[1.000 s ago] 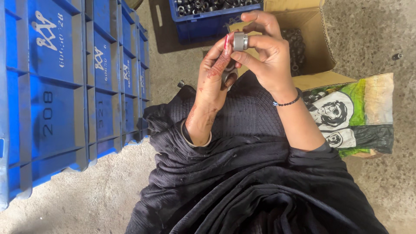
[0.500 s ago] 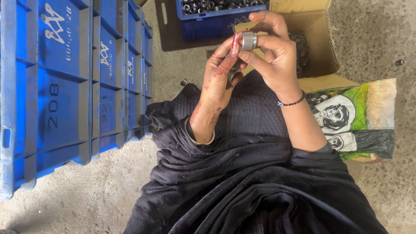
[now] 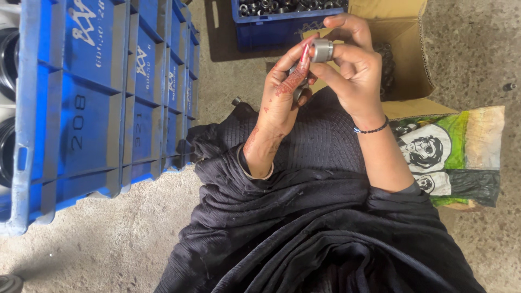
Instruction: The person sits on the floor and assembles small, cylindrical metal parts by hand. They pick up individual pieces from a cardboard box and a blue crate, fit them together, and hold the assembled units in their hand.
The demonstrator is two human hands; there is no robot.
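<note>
Head view: your right hand [image 3: 355,70] pinches small metal ring [image 3: 321,50] between thumb and fingertips, grip closed on it, held up over your lap. Your left hand [image 3: 285,95] alongside, fingertip touching ring's left edge; second dark metal piece [image 3: 297,93] tucked in that palm, grip curled round it. Open cardboard box [image 3: 410,51] just behind hands. Blue bin of metal parts [image 3: 282,24] beyond. Stacked blue crates [image 3: 103,103] on concrete floor [image 3: 92,255] at your left.

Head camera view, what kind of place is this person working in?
Probably a small workshop or parts-sorting area. The person sits on a bare concrete floor, beside stacked blue plastic crates, a blue bin of metal parts and a cardboard box. Both the right hand and left hand hold a metal ring.
</note>
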